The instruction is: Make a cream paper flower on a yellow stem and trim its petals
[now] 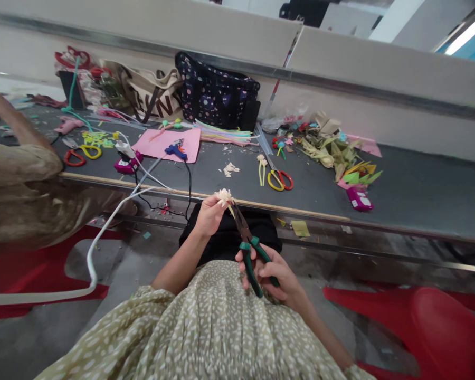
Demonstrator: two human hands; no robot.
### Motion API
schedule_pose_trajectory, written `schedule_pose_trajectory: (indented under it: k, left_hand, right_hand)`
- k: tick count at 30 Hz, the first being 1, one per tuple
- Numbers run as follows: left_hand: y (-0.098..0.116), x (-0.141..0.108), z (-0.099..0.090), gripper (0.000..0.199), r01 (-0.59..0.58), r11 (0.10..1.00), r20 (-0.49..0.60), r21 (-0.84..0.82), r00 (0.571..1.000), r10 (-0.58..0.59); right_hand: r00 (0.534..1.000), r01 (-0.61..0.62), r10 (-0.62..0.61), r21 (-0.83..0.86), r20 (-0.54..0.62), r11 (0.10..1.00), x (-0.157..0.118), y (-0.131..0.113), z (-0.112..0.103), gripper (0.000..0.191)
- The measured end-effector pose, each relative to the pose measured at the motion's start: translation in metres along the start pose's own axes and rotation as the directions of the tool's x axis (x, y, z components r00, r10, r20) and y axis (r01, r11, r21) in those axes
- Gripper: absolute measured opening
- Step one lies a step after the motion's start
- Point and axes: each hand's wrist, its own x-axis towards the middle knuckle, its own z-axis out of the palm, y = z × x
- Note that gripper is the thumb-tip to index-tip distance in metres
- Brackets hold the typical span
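My left hand pinches a small cream flower just over the table's front edge. Green-handled long-nose pliers are in my right hand, their handles spread somewhat and their tips pointing up at the flower's base. A thin yellowish stem shows beside the plier tips; whether the jaws touch it is too small to tell. On the table beyond lie cream scraps, and to their right another cream flower with yellow-green stems, beside scissors with red and yellow handles.
A blue glue gun rests on pink paper, its black cord hanging over the edge. Bags stand at the back. A white cable crosses on the left, near another person's arm. Dried leaves lie right.
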Motion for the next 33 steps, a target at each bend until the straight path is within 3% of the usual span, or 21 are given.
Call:
schedule_pose_trajectory:
  k: [14,22,33]
  left_hand:
    - [-0.0011,-0.0001,-0.0007,0.028,-0.023,0.999,0.019,0.035,1.0,0.023]
    - [-0.0013,0.0009,-0.0023,0.028,-0.025,1.0,-0.004,0.018,1.0,0.025]
    - [-0.0037,0.0019,-0.0033,0.028,0.007,1.0,-0.04,0.0,0.999,-0.006]
  right_hand:
    - [1.0,-0.01,0.01,0.009,-0.002,1.0,0.0013,-0.0033,0.003,0.027]
    - [0.992,-0.066,0.057,-0.075,-0.11,0.995,-0.0013,-0.0037,0.0024,0.024]
    - [0.999,-0.001,-0.001,-0.029,-0.043,1.0,0.0011,-0.0001,0.0007,0.03]
